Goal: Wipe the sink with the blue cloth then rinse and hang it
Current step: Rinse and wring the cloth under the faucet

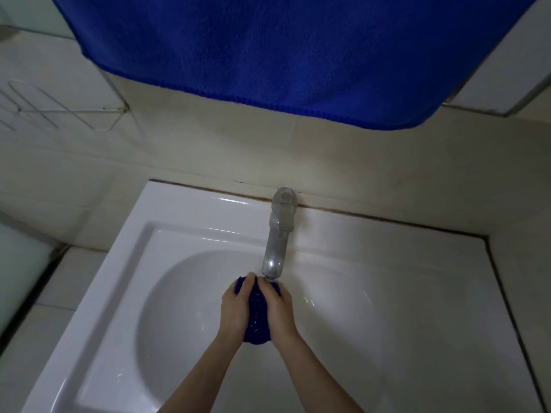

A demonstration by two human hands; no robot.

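The blue cloth (257, 315) is gripped, bunched, between the left hand (236, 305) and right hand (278, 304), just under the tap (276, 242) spout above the sink (190, 308); its long axis is pointed toward the wall.

There is just one view, from a camera on the person's head, looking forward and steeply down into the white sink (190, 222) from close above. The tap (278, 234) sits near the middle, and both arms reach in from the bottom edge. A hanging blue towel (283, 49) fills the top, very near the camera
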